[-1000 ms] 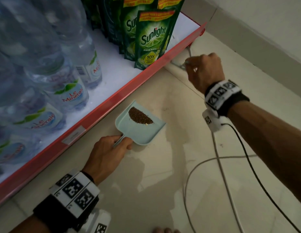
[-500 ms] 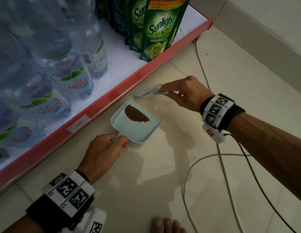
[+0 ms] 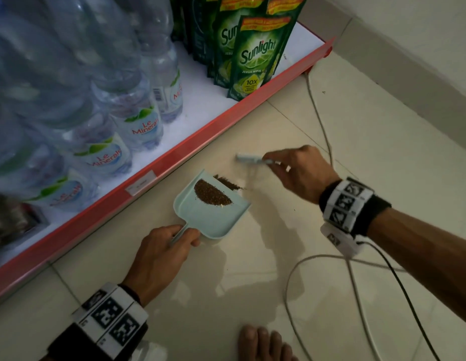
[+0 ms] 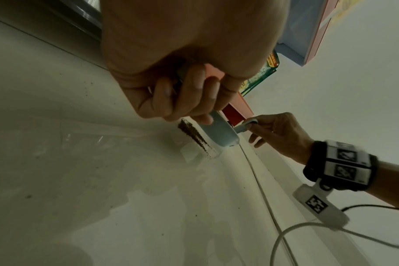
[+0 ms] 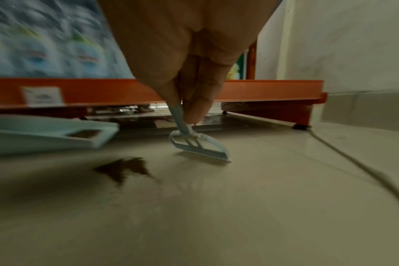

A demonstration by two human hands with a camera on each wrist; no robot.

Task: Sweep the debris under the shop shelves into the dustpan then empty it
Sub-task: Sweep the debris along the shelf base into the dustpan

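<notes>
A pale blue dustpan point(image 3: 216, 217) lies on the tiled floor beside the red shelf edge point(image 3: 190, 149), with a heap of brown debris point(image 3: 211, 195) inside it. My left hand point(image 3: 172, 243) grips the dustpan's handle point(image 4: 182, 75). A thin line of brown debris point(image 3: 228, 183) lies on the floor just off the pan's lip, and shows as a dark patch point(image 5: 125, 169) in the right wrist view. My right hand point(image 3: 291, 170) pinches the handle of a small pale blue brush point(image 3: 248, 158), whose head point(image 5: 201, 145) touches the floor to the right of the loose debris.
Water bottles point(image 3: 138, 126) and green Sunlight pouches point(image 3: 255, 56) stand on the low shelf. White and black cables point(image 3: 317, 118) trail across the floor on the right. A bare foot point(image 3: 263, 342) shows at the bottom edge. The wall's skirting point(image 3: 409, 69) runs along the far right.
My right hand came back from the shelf corner with the brush, reached the pan's lip, then drew off to the right. A line of debris now lies outside the pan. The left hand kept its hold.
</notes>
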